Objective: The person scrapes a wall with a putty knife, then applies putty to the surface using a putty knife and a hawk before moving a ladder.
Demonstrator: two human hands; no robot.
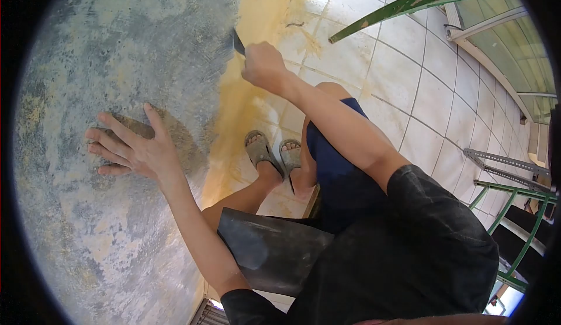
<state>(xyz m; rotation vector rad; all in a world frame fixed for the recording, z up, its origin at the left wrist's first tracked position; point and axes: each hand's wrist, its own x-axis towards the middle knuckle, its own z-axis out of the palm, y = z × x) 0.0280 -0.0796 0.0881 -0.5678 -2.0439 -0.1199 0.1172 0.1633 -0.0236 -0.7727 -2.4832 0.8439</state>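
Note:
My right hand is closed around a scraper; its handle is hidden in my fist. The dark blade points up and left, its edge right at the mottled blue-grey wall, near where the surface turns yellow. Lower on the same wall, my left hand rests with fingers spread and nothing in it. A yellow strip of wall runs down beside the scraper toward the floor.
White floor tiles carry yellowish dust near the wall. My sandalled feet stand close to its base. To the right are a curved green metal bar, a framed glass panel, a perforated metal angle and a green metal frame.

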